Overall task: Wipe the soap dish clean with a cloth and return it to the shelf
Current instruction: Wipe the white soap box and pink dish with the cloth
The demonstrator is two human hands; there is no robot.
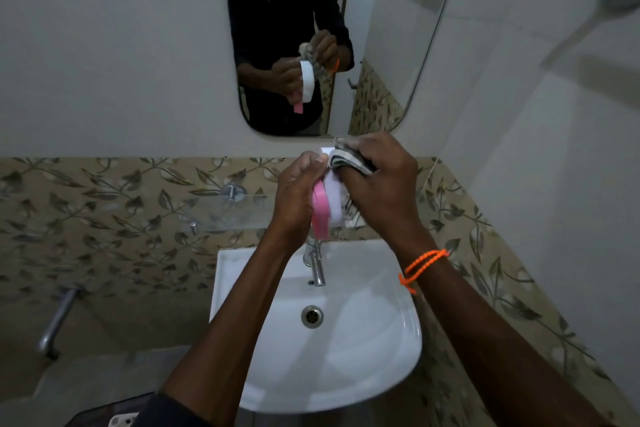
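Your left hand point(294, 194) grips the soap dish point(332, 199) upright, long axis vertical. Your right hand point(381, 180), touching it from the right, clamps the cloth point(349, 158) against it. The shelf point(228, 215) lies just below-left, nearer your left hand.

Smooth pink-and-white plastic soap dish point(329, 201), soft crumpled cloth point(349, 159) — glossy white ceramic basin point(381, 340), shiny metal tap point(317, 267).

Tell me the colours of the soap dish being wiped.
The soap dish is white with a pink part, clearest in the head view.
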